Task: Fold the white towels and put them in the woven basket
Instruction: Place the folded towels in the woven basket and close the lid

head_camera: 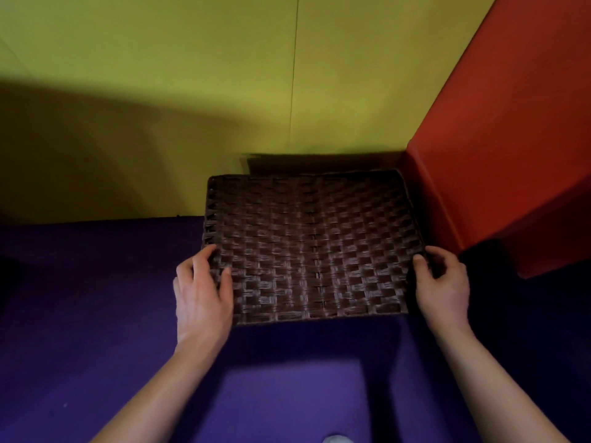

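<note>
A dark brown woven basket [313, 244] fills the middle of the view, with a flat woven face turned toward me; its opening is hidden. My left hand [203, 292] grips its left edge, thumb on the woven face and fingers curled around the side. At the right edge my right hand [443, 282] holds on in the same way. The basket sits tucked against the back wall and the red block. A small white patch [337, 439], maybe a towel, shows at the bottom edge.
A purple surface [96, 314] spreads below and to the left. A yellow-green wall [192, 91] stands behind. A red block [511, 155] rises close on the right, touching the basket's far right corner.
</note>
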The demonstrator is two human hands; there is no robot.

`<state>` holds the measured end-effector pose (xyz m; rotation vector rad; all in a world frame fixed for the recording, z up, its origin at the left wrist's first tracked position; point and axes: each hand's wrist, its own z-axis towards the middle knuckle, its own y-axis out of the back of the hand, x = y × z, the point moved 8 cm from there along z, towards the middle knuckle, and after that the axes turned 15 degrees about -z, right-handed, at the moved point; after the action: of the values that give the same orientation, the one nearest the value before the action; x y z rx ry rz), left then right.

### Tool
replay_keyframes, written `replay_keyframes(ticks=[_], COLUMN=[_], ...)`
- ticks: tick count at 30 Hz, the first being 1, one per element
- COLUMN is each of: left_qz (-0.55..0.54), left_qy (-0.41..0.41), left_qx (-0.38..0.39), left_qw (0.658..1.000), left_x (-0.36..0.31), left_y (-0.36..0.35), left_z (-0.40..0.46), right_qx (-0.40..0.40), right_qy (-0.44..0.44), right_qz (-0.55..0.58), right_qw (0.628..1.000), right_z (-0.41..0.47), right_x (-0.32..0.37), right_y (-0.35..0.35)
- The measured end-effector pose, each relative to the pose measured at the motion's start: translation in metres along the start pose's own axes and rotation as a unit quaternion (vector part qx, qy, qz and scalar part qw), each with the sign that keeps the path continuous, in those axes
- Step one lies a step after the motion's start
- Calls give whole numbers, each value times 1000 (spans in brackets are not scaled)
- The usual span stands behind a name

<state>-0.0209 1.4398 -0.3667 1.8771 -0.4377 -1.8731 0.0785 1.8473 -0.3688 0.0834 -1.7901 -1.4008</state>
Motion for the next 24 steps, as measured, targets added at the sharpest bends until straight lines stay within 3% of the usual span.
replay_keyframes(ticks=[4, 24], left_qz=[-52, 65], left_qy=[-52, -16], left_qx=[-21, 26], left_qw=[997, 997], left_x=[-11, -14], left_y=[0, -10], left_z=[2, 15], right_qx=[-26, 11], right_qy=[-2, 42], right_qz=[24, -83], right_qw=[999, 996], right_z=[3, 3], right_x=[-4, 11], right_y=[8, 15])
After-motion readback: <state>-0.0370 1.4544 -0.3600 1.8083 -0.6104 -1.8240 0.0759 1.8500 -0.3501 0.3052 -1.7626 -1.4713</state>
